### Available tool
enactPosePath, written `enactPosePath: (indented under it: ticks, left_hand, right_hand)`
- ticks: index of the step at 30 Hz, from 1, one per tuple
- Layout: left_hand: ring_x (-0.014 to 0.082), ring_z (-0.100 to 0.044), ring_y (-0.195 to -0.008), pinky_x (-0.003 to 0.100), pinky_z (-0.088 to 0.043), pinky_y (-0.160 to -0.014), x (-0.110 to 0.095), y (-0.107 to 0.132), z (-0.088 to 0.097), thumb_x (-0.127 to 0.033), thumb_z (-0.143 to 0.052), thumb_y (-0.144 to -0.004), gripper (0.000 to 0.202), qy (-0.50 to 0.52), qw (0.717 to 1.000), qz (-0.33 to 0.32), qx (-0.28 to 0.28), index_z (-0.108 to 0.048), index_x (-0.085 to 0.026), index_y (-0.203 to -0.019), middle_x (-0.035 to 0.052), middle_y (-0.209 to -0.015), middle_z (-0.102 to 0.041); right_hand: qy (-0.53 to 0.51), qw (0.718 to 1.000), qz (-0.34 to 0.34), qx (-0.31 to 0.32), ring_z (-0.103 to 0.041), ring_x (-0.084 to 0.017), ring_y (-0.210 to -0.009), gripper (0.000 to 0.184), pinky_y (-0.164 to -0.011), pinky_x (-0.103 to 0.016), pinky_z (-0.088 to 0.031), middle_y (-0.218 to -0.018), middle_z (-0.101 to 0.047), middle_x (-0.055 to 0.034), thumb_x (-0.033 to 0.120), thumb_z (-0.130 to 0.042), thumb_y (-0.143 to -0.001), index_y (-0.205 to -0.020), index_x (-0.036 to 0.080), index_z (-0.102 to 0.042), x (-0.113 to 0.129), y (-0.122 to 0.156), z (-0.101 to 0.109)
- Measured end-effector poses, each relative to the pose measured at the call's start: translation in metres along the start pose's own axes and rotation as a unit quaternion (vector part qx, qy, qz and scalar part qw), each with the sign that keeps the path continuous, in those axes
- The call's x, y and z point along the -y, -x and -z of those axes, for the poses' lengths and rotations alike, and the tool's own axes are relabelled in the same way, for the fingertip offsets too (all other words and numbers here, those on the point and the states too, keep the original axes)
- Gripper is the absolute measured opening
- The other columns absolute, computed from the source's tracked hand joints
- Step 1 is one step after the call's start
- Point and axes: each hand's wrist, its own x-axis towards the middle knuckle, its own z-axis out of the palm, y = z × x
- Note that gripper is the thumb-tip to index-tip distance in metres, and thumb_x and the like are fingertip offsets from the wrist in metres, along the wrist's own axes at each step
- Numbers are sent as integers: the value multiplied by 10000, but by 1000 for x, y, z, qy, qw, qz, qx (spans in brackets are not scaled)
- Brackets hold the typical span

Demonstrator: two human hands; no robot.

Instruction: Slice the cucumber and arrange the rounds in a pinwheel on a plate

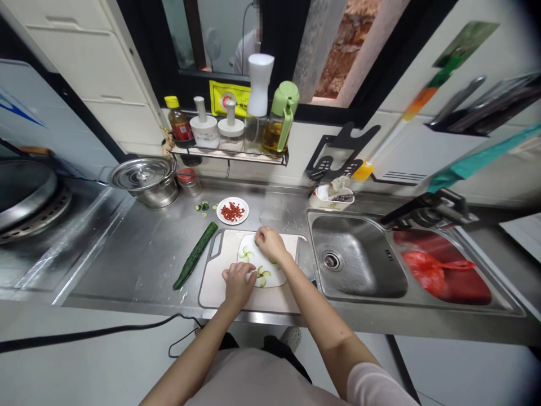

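One red-centred pinwheel of pale-green crescent slices (265, 276) looks complete on the white, dark-rimmed plate (275, 278); a second pinwheel (244, 255) shows no clear red. The right hand (269, 243), fingertips bunched, is over the plate's far side, its wrist masking another slice (273, 261); the left hand (239, 285), half-open, covers the near-left edge. Whether either grips anything is hidden.
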Motion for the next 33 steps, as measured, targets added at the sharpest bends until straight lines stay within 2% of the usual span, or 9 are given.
enactPosePath:
  ticks: [7,16,23,33]
  left_hand:
    - [204,-545,-976,374,-268,-847,7,1,1,-295,-582,-883,122,11,1000,1,-6,-689,-267,-935,7,-967,-703]
    - [213,-548,-967,375,-277,-852,12,3,5,-283,-591,-872,118,12,1000,7,-15,-686,-260,-939,14,-938,-693]
    - [213,-551,-966,387,-272,-861,19,5,8,-269,-586,-870,117,18,999,20,-21,-684,-259,-933,13,-931,-693]
    - [216,-551,-969,388,-270,-859,25,7,8,-263,-574,-877,134,20,999,24,-28,-687,-266,-947,14,-936,-694]
  right_hand:
    - [17,1000,18,-3,-565,-152,-837,191,-697,-227,-348,-979,-668,-62,205,-498,-893,-950,189,-679,17,-53,-21]
    - [61,997,-29,42,-597,-182,-1001,269,-783,-237,-410,-1111,-669,-93,253,-435,-947,-1055,212,-678,39,-108,-42]
    - [74,994,-52,58,-606,-215,-1059,250,-827,-264,-439,-1135,-668,-111,241,-512,-897,-1080,197,-677,51,-127,-52]
    - [89,989,-81,83,-599,-238,-1109,315,-857,-286,-461,-1142,-674,-124,183,-570,-830,-1133,182,-656,60,-136,-60]
